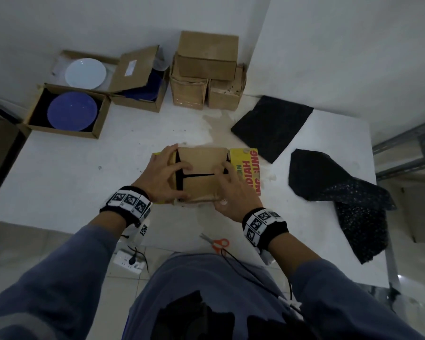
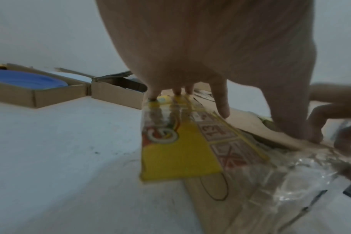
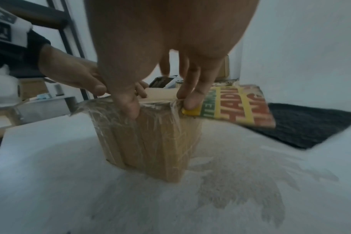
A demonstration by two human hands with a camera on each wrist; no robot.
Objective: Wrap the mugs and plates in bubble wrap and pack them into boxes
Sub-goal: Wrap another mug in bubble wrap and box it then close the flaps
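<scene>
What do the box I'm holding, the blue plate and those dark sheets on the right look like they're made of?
The box: brown cardboard, matte, with yellow printed flaps; shiny wrinkled clear film covers its side. The blue plate: smooth with a soft sheen, likely glazed ceramic, possibly plastic. The dark sheets: probably black bubble wrap, going by the dotted, glinting texture.

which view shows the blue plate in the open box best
The head view: the blue plate shows whole, from above, in its open box. The left wrist view shows it side-on, blurred, partly behind the box wall. The right wrist view does not show it.
</scene>
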